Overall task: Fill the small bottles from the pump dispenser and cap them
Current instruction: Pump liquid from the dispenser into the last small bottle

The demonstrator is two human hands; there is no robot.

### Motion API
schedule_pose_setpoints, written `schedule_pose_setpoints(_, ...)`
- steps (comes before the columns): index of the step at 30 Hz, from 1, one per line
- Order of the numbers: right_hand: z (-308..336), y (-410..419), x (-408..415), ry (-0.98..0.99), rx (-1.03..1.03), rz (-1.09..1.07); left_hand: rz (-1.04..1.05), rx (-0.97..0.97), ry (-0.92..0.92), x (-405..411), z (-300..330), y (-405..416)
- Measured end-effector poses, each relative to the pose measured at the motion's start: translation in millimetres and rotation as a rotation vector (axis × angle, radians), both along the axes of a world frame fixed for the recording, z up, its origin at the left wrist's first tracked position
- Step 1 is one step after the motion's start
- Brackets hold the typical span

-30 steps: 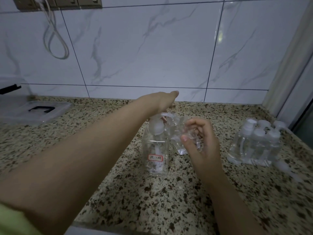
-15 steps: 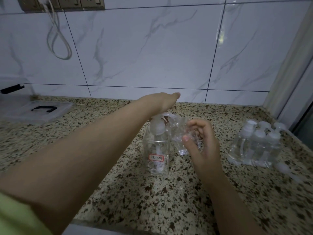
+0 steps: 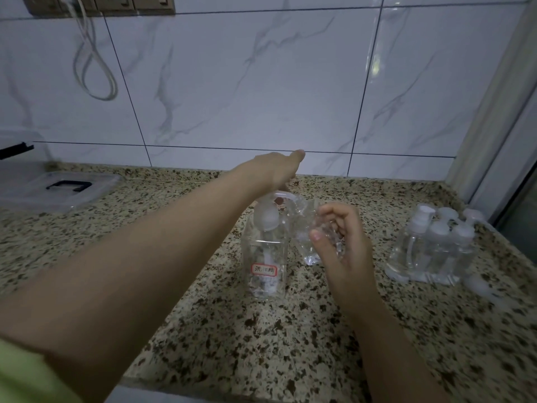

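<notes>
Small bottle: a clear small bottle sits at the centre of the view, held tilted with its mouth up against the spout, touching the dispenser's right side; I judge it is angled so to catch the liquid.
Right hand: the right hand curls thumb and fingers round that bottle, clamped on it from the side nearest us; the grip leaves the neck free for the spout.
Pump dispenser: the clear pump dispenser stands upright on the counter just at nine o'clock of the bottle; a red-edged label faces us low on its body; little liquid seems to be left in it, though the clear plastic makes this hard to read.
Left hand: the left hand lies over the pump head, fingers stretched flat and pointing toward twelve o'clock, gripping nothing; pressing down, I would say, to drive the pump.
Filled set: at three o'clock, well apart, a cluster of capped small bottles stands together, apparently finished; a loose white cap lies just beside them.
Countertop: speckled granite countertop bears everything.
Far left: at nine o'clock a clear plastic lid with black handle lies flat; a white cable loops down the tiles at eleven o'clock.
</notes>
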State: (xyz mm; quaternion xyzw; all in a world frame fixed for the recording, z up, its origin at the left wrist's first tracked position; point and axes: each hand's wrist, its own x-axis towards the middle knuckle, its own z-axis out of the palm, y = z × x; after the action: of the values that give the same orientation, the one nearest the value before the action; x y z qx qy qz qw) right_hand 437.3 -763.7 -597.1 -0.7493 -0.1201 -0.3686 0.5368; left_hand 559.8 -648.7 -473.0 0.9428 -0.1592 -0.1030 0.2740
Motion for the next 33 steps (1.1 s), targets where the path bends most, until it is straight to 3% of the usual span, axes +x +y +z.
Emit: schedule_pose_setpoints(33, 0.6, 0.8, -0.7, 0.026, 0.000, -0.006, 0.004, 0.113, -0.024, -0.7, 2.3, -1.9)
